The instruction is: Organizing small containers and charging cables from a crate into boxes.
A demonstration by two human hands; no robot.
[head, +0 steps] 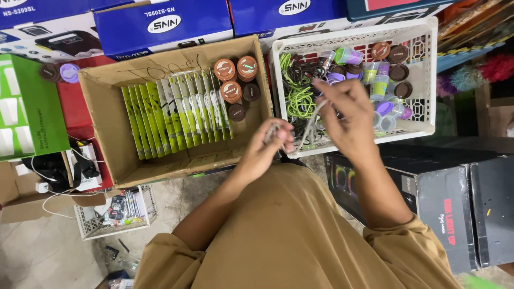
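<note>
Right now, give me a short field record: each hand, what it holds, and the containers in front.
left hand: pinches one end of a thin grey cable
right hand: raised over the white basket, holds the cable's other part
white basket: green and dark cables, small round cases
cardboard box: row of green packets, brown round cases

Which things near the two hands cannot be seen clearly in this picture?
Head view only:
- The thin cable between left hand and right hand: motion-blurred; type unclear.
- Left fingertips: curled, grip hidden.
- White basket floor: hidden by cables, hands.
- Cardboard box packets: contents too small.
</note>
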